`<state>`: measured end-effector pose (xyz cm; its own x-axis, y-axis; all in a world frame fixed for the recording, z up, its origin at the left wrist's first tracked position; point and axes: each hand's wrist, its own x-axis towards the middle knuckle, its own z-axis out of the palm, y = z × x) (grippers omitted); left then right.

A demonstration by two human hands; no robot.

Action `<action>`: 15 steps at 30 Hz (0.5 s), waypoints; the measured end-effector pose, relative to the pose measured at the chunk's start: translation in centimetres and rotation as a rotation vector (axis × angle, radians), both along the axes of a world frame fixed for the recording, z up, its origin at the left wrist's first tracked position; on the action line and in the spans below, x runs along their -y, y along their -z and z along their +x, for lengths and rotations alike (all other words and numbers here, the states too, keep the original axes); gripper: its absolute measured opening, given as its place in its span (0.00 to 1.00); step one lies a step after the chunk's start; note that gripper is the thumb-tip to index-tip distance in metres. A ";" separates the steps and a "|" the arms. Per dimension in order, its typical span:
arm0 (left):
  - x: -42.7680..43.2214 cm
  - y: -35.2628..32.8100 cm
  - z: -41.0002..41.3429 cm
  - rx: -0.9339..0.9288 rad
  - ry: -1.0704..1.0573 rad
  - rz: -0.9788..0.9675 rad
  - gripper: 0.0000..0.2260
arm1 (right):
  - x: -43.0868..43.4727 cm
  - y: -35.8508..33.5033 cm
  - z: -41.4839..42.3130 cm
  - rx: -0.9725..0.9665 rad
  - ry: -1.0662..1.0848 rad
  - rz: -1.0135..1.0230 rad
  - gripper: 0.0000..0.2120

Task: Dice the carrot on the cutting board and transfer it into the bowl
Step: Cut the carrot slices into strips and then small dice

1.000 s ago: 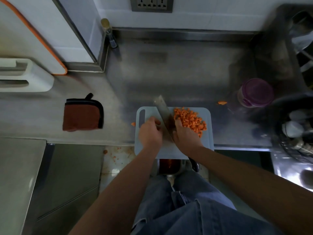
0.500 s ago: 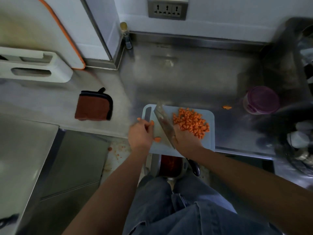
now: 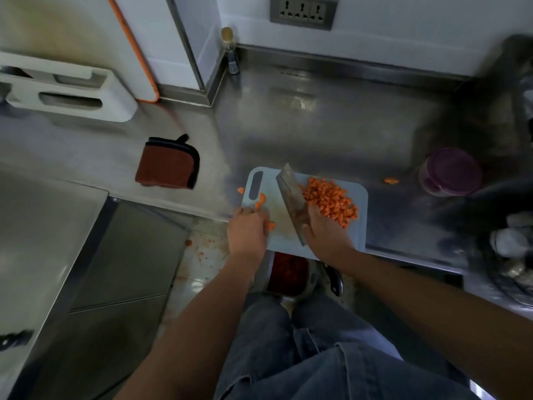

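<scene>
Orange diced carrot (image 3: 330, 202) lies heaped on the far right part of the pale blue cutting board (image 3: 279, 209), which sits at the near edge of the steel counter (image 3: 317, 134). Your right hand (image 3: 324, 232) grips the cleaver (image 3: 291, 197), its blade set just left of the heap. Your left hand (image 3: 248, 229) rests at the board's left side with fingers bent beside a few loose carrot pieces (image 3: 261, 201), though you cannot tell whether it pinches any, and a bowl (image 3: 285, 274) with orange-red contents shows below the board.

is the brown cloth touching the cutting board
Apart. The head view shows a strip of bare steel counter between the brown cloth and the left edge of the cutting board.
</scene>
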<state>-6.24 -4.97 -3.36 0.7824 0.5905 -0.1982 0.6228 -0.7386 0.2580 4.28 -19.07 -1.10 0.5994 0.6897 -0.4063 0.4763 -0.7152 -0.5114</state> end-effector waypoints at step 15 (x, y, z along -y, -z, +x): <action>2.7 0.8 4.7 -0.003 -0.150 -0.102 0.08 | 0.4 -0.8 -0.4 0.020 0.032 -0.080 0.10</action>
<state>-1.58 -7.70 -4.12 0.6861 0.6773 -0.2656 0.7252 -0.6071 0.3249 3.85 -19.42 -0.31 0.6290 0.6359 -0.4472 0.4620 -0.7684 -0.4428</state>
